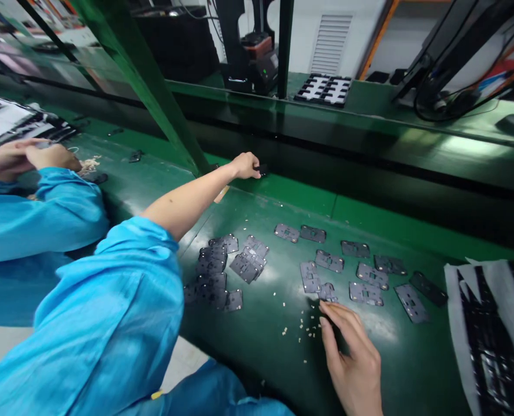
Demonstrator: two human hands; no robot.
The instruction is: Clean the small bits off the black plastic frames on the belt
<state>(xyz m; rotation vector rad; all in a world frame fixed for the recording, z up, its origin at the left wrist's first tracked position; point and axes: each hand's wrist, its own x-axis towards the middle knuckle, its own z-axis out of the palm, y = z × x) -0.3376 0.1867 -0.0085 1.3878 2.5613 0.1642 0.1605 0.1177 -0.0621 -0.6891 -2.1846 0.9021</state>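
Note:
My left hand (246, 166), its arm stretched out in a blue sleeve, is closed around a small black part (262, 170) at the green ledge along the back of the bench. My right hand (354, 358) is low on the right, thumb and fingertips close together at the edge of a dark flat plate (327, 292); whether it grips the plate is unclear. Tiny pale pieces (302, 326) lie scattered left of its fingertips. Several more dark plates (365, 293) are spread behind and right of it. Overlapping plates (213, 260) lie in groups to the left.
At the left, a co-worker's hands (44, 156) in blue sleeves are near a pile of pale pieces (89, 166). A slanting green post (152, 86) rises behind my left forearm. Black-and-white sheeting (493, 329) lies at the right edge. A tray (325, 89) rests beyond the dark channel.

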